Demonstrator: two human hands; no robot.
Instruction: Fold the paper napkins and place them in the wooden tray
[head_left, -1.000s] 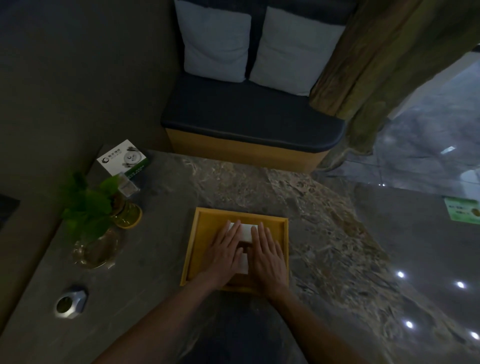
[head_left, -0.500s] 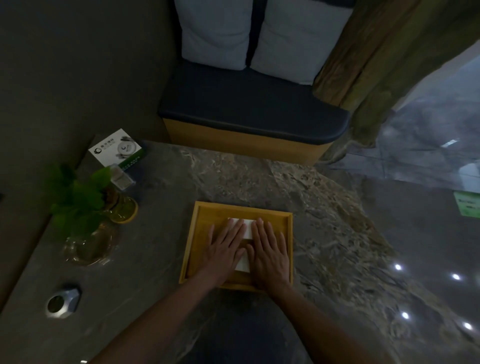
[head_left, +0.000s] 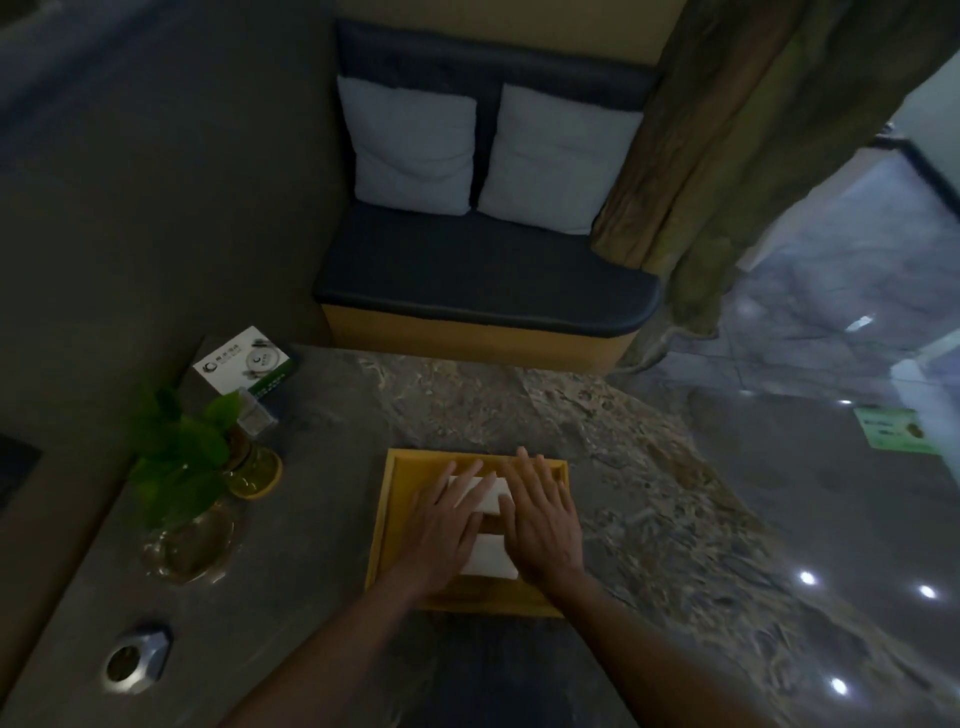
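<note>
Hands, left hand (head_left: 448, 525) and right hand (head_left: 540, 512), lie flat with straight fingers pressing white folded napkins (head_left: 480, 493) inside the wooden tray (head_left: 395, 509) near the table's (head_left: 649, 519) front edge.

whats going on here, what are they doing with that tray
A person is pressing both hands flat on white folded paper napkins that lie inside the wooden tray on a stone table. The left hand and right hand lie side by side, fingers straight, covering most of the napkins. A second white piece shows between the wrists. A potted plant stands to the left.
</note>
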